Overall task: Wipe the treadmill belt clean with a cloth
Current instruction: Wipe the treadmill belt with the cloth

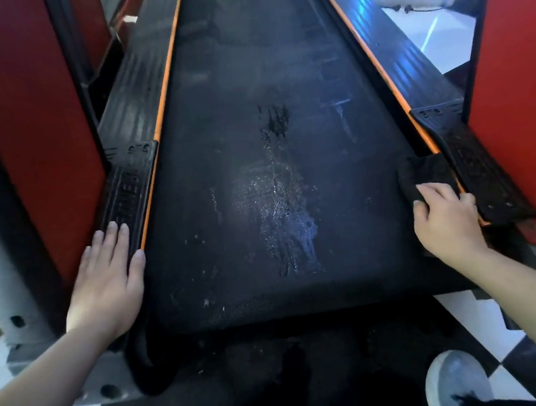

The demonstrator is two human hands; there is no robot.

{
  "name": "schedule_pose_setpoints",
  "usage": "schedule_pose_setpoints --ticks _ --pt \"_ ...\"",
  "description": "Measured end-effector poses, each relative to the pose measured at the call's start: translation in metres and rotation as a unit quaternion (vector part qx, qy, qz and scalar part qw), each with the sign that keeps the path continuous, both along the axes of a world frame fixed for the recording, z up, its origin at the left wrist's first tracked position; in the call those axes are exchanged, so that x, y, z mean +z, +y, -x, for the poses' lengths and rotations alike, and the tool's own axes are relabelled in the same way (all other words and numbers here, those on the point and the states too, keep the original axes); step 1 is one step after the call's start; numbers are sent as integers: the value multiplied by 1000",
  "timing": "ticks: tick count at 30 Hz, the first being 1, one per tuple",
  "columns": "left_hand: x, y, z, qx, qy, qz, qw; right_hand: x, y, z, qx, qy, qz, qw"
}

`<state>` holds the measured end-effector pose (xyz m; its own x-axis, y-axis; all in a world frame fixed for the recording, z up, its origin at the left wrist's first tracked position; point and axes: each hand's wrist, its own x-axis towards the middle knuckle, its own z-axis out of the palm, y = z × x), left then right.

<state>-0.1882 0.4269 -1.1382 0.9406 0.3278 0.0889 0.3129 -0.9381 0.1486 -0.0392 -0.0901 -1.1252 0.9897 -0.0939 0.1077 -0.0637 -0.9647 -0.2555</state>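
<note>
The black cloth (422,174) is sitting at the treadmill belt (229,205)'s right edge, the right hand (446,220) gripping it. The left hand (108,275) is lying flat, fingers straight, on the left side rail (124,186), its raised lettering too blurred to read. A wet smear (286,220) is glistening mid-belt.

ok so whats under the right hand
A dark cloth, gripped by the right hand, lies on the treadmill belt at its right edge. The belt beneath the cloth is covered, so any dirt there cannot be seen.
</note>
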Motion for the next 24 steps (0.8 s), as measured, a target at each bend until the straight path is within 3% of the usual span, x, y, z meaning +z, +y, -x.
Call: schedule_pose_setpoints --ticks 5,10,24 --pt "1 -1 -1 2 5 1 1000 5 29 9 -30 14 -18 999" --pt "0 -1 -1 1 6 -1 1000 16 73 21 -50 48 -106 992" --pt "1 -1 0 4 0 12 1000 22 267 86 170 132 -192 958"
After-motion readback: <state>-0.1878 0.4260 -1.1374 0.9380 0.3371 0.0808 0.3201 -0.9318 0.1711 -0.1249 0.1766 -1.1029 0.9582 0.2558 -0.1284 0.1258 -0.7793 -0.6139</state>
